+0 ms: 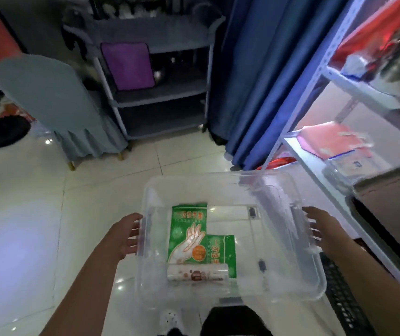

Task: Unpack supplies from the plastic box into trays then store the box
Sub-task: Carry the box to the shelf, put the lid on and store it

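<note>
Left hand point(126, 235), right hand point(325, 230) holding blurred box point(218, 190)

green glove packets point(188, 232), Chinese lettering, too blurred to read

clear box point(218, 183), green packets point(188, 232), blue curtain point(250, 81)

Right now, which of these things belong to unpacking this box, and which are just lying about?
Job in hand: clear plastic box, left hand, right hand, green glove packet, second green glove packet, labelled roll, dark tray.
Lying about: grey cart, purple cloth, blue curtain, covered chair.
</note>
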Available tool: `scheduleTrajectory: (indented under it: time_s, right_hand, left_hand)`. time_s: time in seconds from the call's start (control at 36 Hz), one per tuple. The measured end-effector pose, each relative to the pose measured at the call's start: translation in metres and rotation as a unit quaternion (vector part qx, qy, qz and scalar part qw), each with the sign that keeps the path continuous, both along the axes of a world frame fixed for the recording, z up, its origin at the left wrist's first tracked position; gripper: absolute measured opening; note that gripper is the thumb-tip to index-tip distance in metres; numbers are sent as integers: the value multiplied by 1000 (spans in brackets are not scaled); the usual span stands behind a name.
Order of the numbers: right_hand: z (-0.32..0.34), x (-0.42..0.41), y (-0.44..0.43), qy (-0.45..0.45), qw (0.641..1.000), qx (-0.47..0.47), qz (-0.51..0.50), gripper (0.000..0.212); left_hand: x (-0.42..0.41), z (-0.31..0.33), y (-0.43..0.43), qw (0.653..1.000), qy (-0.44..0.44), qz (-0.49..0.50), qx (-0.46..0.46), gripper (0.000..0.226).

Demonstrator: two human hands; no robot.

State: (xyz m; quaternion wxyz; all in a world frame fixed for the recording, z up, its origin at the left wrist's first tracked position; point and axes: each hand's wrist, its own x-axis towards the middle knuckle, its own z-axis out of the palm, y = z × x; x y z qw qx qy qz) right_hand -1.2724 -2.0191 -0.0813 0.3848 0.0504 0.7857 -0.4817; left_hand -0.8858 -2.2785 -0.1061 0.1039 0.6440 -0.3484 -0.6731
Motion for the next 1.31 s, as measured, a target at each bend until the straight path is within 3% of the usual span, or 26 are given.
scheduleTrajectory:
  time_s: [0.14, 0.33, 0.64, 0.81, 1.03, 1.17, 1.31]
  right_hand:
    - [-9, -6, 1, -29, 989, 4, -145, 39]
    - [-47, -27, -3, -54, 956, 19, -288, 58]
    - [-101, -32, -27, -74, 900, 56, -425, 39]
    - [-145, -11, -44, -119, 853, 104, -498, 35]
    - [-250, 4, -73, -157, 808, 138, -550, 28]
    - [-335, 1, -88, -146, 808, 151, -551, 11]
    - [-437, -2, -89, -110, 811, 171, -549, 12]
  left_hand:
    - [-81, 6, -87, 993, -18, -121, -2, 24]
    - [-198, -10, -160, 965, -38, -257, -24, 30]
    - [-319, -64, -217, 916, -92, -385, -58, 20]
    - [-371, -136, -241, 895, -120, -427, -40, 16]
    - [-445, -269, -264, 840, -144, -523, -23, 9]
    - [-479, -352, -266, 815, -157, -555, -52, 11]
    - [-504, -445, -272, 792, -145, -588, -82, 10]
